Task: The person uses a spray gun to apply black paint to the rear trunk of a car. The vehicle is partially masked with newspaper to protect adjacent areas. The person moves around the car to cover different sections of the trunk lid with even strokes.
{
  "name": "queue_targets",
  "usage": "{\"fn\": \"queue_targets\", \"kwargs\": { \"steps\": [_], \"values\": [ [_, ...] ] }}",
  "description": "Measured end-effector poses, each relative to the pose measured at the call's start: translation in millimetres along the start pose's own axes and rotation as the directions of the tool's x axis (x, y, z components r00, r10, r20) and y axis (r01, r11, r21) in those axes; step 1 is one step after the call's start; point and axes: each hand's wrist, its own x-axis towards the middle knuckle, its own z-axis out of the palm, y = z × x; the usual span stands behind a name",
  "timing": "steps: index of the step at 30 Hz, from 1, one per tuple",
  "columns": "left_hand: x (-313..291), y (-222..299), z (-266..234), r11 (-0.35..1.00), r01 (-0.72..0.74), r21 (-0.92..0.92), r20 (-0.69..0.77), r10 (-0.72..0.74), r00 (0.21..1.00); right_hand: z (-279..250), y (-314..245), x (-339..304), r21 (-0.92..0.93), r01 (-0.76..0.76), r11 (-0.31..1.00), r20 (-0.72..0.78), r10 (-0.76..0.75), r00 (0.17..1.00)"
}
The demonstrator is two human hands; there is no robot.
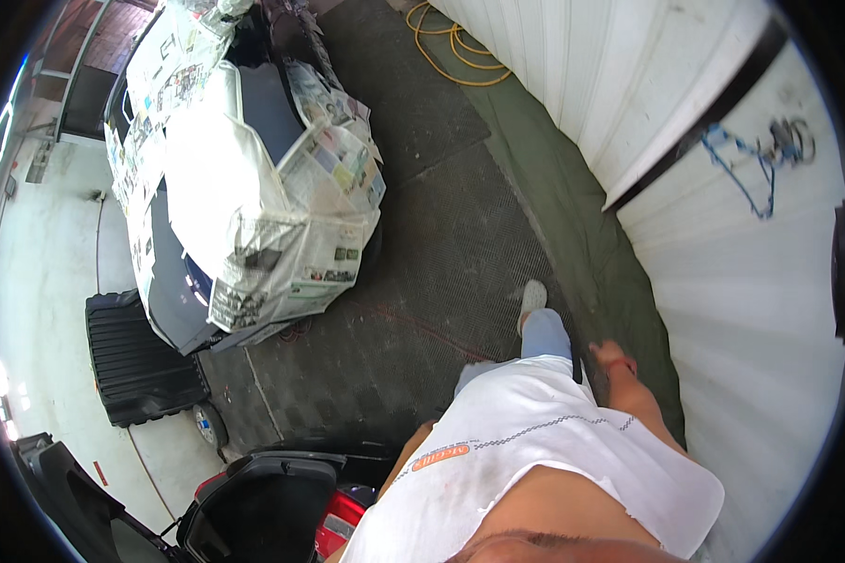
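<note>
My right hand (613, 355) hangs beside my right leg, over the green sheet on the floor. Its fingers look loosely apart with nothing in them, and a red band circles the wrist. Only a bit of my left arm (407, 452) shows beside my white shirt (526, 432); the left hand itself is hidden. Ahead to the left stands a dark car (277, 108) masked with newspaper (296, 249) and a pale sheet (211, 169). Neither hand touches it.
A white ribbed wall (723, 272) runs along my right, with a blue cord (746, 169) hanging on it. A yellow hose (460, 56) coils on the floor ahead. At left are a black ribbed panel (145, 361), a wheel (209, 424) and an open black compartment (263, 511).
</note>
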Motion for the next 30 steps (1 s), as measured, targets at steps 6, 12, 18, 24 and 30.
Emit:
{"fn": "queue_targets", "kwargs": {
  "steps": [6,12,18,24,30],
  "values": [
    [112.9,191.9,-129.6,0.899,-0.246,-0.362,-0.448,0.064,0.892,-227.7,-301.1,106.9,-0.102,0.482,0.87,-0.249,-0.491,0.835],
    [219.5,297.3,-192.8,0.89,-0.298,-0.344,-0.345,0.176,0.922,-352.0,-497.0,146.1,-0.037,0.604,0.796,-0.423,-0.56,0.713],
    [328.0,276.2,-251.1,0.994,-0.108,-0.012,0.139,0.109,0.984,-331.6,-514.2,225.6,-0.001,0.422,0.907,-0.258,-0.408,0.876],
    [433.0,393.3,-432.1,0.974,-0.017,-0.224,0.092,0.039,0.995,-274.4,-443.1,246.7,-0.115,-0.025,0.993,0.05,0.031,0.998],
    [568.7,556.7,-599.0,0.957,-0.211,-0.197,-0.227,0.165,0.96,-287.6,-507.4,307.3,-0.256,-0.092,0.962,0.083,0.117,0.99]
  ]
}}
